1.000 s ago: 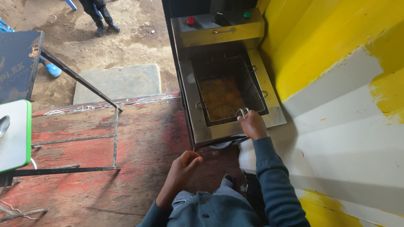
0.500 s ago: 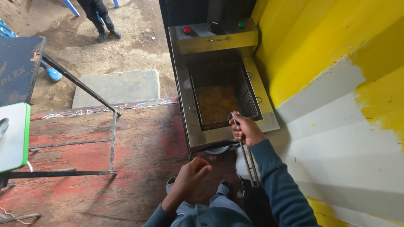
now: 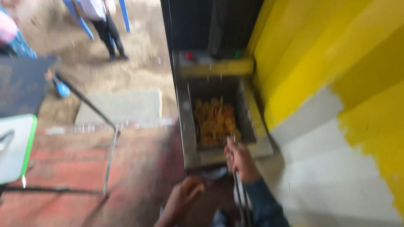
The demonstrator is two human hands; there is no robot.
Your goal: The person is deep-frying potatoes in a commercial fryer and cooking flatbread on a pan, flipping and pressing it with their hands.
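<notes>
The yellow and white wall (image 3: 336,109) fills the area to the right of the right hand's fingers, yellow above and white below. The red floor (image 3: 75,168) extends to the left of both hands. A concrete slab (image 3: 120,107) lies beyond the floor edge, far left of the fingers.

The metal fryer (image 3: 185,126) stands directly ahead of the right hand's fingers, against the wall. Its control panel (image 3: 216,67), with a red and a green knob, sits at the far end, well beyond the fingertips. The frying basket (image 3: 246,113) rests inside the fryer tank, and the golden fried pieces (image 3: 214,122) lie in it, just ahead of and slightly left of the right fingers.

A dark table (image 3: 21,84) and a green-edged white board (image 3: 14,147) lie far to the left. A metal rail (image 3: 110,159) stands between them and the hands. Another person's legs (image 3: 107,33) show at the top left, well apart.

The right hand (image 3: 240,159), in a blue sleeve (image 3: 265,206), has its fingers curled closed around the thin metal handle (image 3: 240,193) at the near rim of the fryer. The left hand (image 3: 183,199) hangs below and left of the fryer, holding nothing; its fingers appear loosely bent, but motion blur prevents telling the exact spread.
</notes>
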